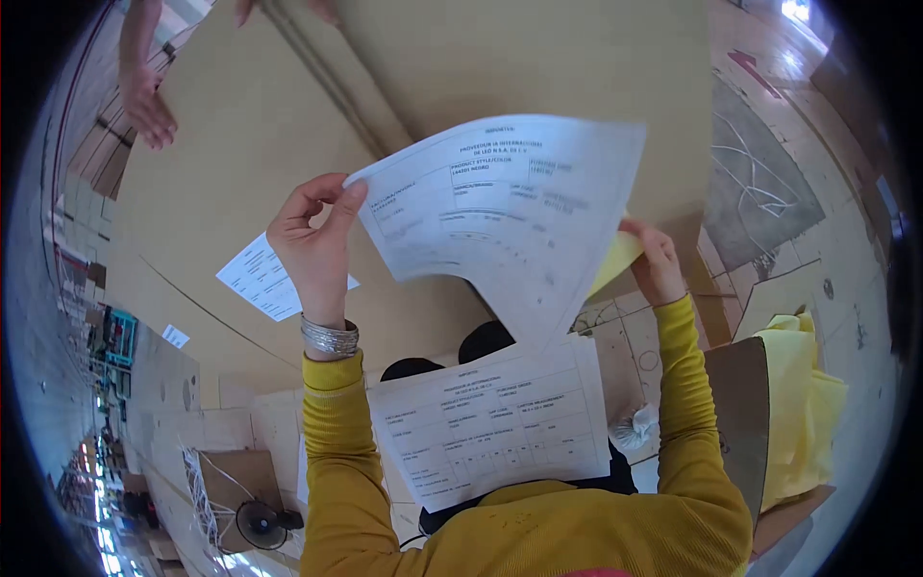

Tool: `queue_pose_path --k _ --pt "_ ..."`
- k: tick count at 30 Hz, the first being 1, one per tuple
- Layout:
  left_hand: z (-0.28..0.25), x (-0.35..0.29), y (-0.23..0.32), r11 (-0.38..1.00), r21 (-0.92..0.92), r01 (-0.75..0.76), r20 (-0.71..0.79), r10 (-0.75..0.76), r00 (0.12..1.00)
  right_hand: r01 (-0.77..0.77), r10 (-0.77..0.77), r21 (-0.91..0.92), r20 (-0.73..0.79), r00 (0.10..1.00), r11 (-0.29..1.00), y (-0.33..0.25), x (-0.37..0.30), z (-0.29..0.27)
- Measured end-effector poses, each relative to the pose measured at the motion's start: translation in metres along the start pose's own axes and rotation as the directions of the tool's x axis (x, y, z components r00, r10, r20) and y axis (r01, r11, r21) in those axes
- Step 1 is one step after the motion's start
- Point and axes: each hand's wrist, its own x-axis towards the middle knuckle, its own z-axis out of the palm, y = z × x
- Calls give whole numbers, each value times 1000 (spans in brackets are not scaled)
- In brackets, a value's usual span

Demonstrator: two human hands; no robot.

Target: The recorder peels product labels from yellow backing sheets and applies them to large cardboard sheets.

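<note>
My left hand (322,226) pinches the upper left corner of a white printed sheet (510,207) between thumb and fingers. The sheet is lifted over a large brown cardboard surface (538,58) and curves downward, its lower part bent. Beside its right edge, my right hand (657,262) grips a yellow sheet (613,267), partly hidden behind the white one. Whether the two sheets still touch, I cannot tell. A second printed sheet (495,423) lies across my lap. Under my left wrist, a smaller printed label (258,281) lies on the cardboard.
Another person's hand (146,108) rests at the cardboard's far left, with more fingers at the top edge. To my right, a cardboard box (740,413) holds crumpled yellow sheets (803,413). A small black fan (261,524) stands at lower left near white straps (204,495).
</note>
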Motion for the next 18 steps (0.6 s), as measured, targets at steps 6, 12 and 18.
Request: queue_pose_path --k 6,12,18 --pt "34 5 9 998 55 -13 107 7 994 -175 167 -77 -92 982 982 14 -2 -17" --pt "24 10 -2 999 31 18 110 -21 994 -79 118 -106 440 890 991 -16 -4 -11" --pt "34 1 -4 996 85 -15 138 3 990 -166 191 -175 137 972 970 -20 -1 3"
